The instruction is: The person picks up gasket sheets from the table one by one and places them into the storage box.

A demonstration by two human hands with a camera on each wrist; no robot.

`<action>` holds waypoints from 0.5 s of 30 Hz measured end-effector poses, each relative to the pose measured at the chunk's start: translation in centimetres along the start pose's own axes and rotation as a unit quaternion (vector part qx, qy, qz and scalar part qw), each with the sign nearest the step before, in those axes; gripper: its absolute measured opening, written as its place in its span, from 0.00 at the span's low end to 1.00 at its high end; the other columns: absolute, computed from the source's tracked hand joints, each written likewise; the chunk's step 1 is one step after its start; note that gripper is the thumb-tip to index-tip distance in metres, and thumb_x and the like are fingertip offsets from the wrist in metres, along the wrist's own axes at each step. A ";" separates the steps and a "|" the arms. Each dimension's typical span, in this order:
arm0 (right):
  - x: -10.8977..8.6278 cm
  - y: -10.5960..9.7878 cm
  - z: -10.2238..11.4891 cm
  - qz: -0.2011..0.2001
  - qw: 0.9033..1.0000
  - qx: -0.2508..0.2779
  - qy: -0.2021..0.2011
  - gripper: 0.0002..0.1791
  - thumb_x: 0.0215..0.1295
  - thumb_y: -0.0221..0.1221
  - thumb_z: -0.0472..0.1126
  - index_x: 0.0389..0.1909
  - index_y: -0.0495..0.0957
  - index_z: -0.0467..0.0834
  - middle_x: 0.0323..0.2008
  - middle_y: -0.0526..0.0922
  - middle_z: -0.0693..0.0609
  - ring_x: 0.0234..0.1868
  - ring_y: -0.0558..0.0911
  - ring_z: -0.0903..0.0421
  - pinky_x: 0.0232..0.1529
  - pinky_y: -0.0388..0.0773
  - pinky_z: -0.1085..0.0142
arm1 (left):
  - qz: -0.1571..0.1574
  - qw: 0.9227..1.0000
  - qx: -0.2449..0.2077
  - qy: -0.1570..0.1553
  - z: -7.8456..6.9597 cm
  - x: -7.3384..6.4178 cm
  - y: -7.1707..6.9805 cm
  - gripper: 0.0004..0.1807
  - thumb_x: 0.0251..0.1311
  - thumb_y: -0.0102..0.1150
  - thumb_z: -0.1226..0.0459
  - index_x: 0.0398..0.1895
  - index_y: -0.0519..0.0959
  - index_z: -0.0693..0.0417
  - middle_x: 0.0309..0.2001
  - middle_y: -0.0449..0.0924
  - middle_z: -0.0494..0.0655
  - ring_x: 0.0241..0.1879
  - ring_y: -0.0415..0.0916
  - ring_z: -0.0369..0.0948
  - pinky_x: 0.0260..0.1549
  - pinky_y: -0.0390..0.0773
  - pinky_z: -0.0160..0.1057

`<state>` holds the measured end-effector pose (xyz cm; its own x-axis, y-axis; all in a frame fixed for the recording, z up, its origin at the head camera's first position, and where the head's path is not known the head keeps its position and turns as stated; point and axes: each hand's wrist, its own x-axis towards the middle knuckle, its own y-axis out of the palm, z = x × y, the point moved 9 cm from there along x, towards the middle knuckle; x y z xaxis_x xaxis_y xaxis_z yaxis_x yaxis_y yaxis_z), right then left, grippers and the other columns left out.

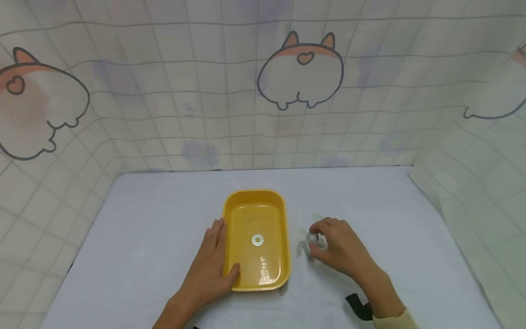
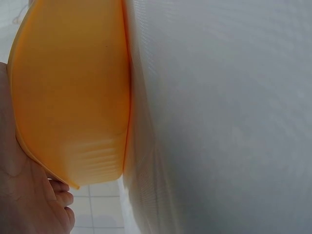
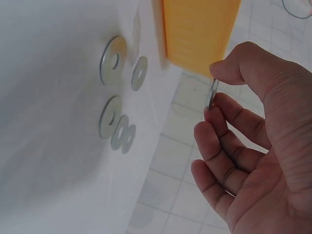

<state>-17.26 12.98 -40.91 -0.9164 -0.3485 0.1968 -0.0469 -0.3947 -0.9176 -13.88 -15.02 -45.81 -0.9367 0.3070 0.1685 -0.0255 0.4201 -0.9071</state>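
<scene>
A yellow tray [image 1: 256, 210] lies on the white table, with one flat metal washer [image 1: 257, 240] on its floor. My left hand [image 1: 211, 269] rests along the tray's left side, fingers straight and thumb over the rim near the front corner. In the left wrist view, the palm is against the tray's outer wall [image 2: 73, 92]. To the right of the tray, my right hand [image 1: 339, 246] pinches a washer [image 3: 213, 94] between thumb and fingertips, above the table. Several loose washers [image 3: 113, 61] of differing sizes lie below that hand, partly covered by it in the head view.
A black curved strip [image 1: 360, 307] lies by the right wrist, next to a pale yellow sleeve [image 1: 394, 320]. Behind the table [image 1: 164, 205] hangs a checked white curtain [image 1: 205, 114] with cartoon drawings, which also runs along both sides.
</scene>
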 end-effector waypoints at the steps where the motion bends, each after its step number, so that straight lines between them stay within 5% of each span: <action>1: 0.1 0.0 0.0 0.001 1.000 0.002 0.000 0.14 0.55 0.76 0.41 0.43 0.87 0.47 0.39 0.88 0.54 0.40 0.83 0.58 0.50 0.86 0.56 | 0.000 1.000 0.002 0.001 0.0 0.0 0.0 0.55 0.62 0.63 0.52 0.85 0.47 0.67 0.87 0.43 0.59 0.87 0.43 0.54 0.83 0.22 0.29; 15: 1.9 0.3 0.9 0.013 1.000 0.013 -0.024 0.13 0.57 0.76 0.44 0.42 0.86 0.49 0.40 0.88 0.58 0.43 0.85 0.56 0.48 0.87 0.58 | -0.014 1.000 0.009 0.019 0.1 -0.1 -0.3 0.54 0.63 0.63 0.52 0.83 0.50 0.70 0.86 0.46 0.61 0.86 0.46 0.56 0.84 0.23 0.31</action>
<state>-18.70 11.42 -40.53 -0.8969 -0.3992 0.1901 -0.0123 -0.4073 -0.9132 -13.78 -15.25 -45.55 -0.9214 0.3276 0.2091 -0.0588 0.4145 -0.9081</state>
